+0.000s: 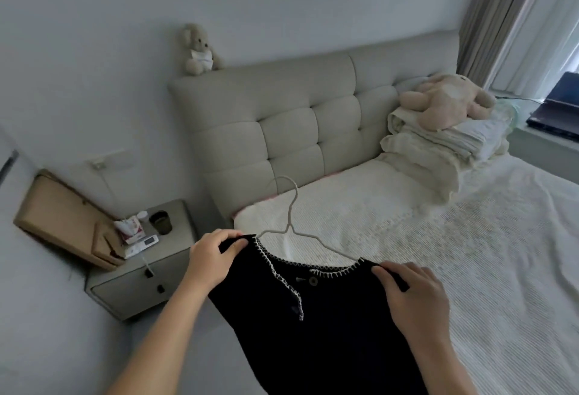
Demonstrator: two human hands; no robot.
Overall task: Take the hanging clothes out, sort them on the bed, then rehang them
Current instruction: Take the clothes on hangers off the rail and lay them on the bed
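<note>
A black knitted top point(326, 325) with white stitched edging and a button at the neck hangs on a thin white wire hanger point(289, 222). I hold it up over the near edge of the bed point(470, 253). My left hand point(211, 258) pinches the top's left shoulder, thumb on the fabric. My right hand point(413, 291) grips the right shoulder the same way. The hanger's hook points up and away toward the headboard point(297, 118). The top's lower part runs out of frame.
A grey nightstand point(141, 269) at the left holds a dark cup, a tissue pack and small items. Cardboard point(59, 216) leans on the wall behind it. Folded bedding and a plush toy point(448, 100) lie at the bed's head. A small teddy bear point(197, 49) sits atop the headboard.
</note>
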